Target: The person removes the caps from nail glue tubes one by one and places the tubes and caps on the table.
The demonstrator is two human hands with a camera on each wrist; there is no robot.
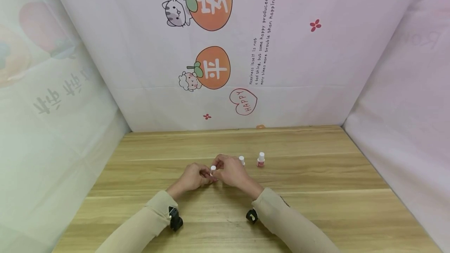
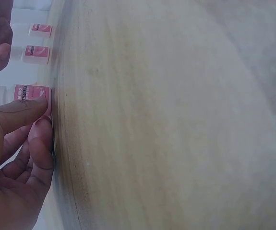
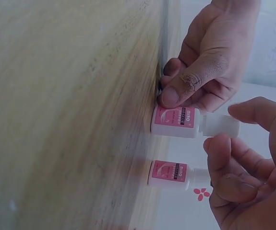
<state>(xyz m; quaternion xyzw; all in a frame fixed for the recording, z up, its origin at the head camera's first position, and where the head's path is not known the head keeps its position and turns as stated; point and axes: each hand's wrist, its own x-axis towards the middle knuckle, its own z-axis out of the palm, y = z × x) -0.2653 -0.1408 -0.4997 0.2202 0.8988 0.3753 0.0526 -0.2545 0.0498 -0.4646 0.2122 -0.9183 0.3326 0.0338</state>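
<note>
A small white glue bottle point(image 3: 176, 125) with a pink label stands upright on the table between both hands. Low on its side, the thumb and fingers of my left hand point(image 1: 192, 177) pinch it; in the left wrist view the thumb crosses the pink label point(image 2: 26, 92). Fingers of my right hand point(image 1: 230, 171) curl around the white cap point(image 3: 219, 125) from two sides. Just beyond the right hand, a second glue bottle point(image 1: 241, 159) is partly hidden by it. Farther right stands a third bottle point(image 1: 261, 160), upright and capped.
A wood-grain table point(image 1: 299, 206) lies beneath everything. White printed cloth point(image 1: 299, 69) hangs behind it, and pale cloth walls point(image 1: 404, 108) close off the sides. Black wrist cameras point(image 1: 175, 218) sit below both sleeves.
</note>
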